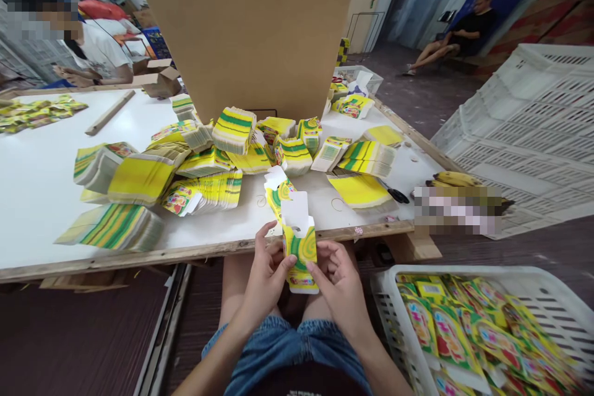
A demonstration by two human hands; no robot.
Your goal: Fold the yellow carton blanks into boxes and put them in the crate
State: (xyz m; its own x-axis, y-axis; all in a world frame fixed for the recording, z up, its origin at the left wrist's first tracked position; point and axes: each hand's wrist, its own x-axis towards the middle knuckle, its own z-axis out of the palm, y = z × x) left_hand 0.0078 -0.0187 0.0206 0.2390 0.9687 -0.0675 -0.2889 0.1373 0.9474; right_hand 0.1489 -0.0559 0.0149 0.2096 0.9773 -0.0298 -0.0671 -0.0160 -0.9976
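A yellow and green carton (301,253) with a white flap standing up at its top is held over my lap, just in front of the table edge. My left hand (266,272) grips its left side, thumb on the front face. On the opposite side my right hand (341,278) pinches the lower right edge between thumb and fingers. Right behind it, another carton (277,189) with white flaps lies on the table. Fanned stacks of flat cartons (204,192) spread beyond, including a yellow stack (359,189) to the right.
A white crate (390,297) of filled-looking yellow packets stands at my right. A tall cardboard sheet (250,31) rises behind the stacks. Scissors (394,193) and bananas (452,179) are at the right. One person (102,49) works at the left; another person (477,28) sits farther back.
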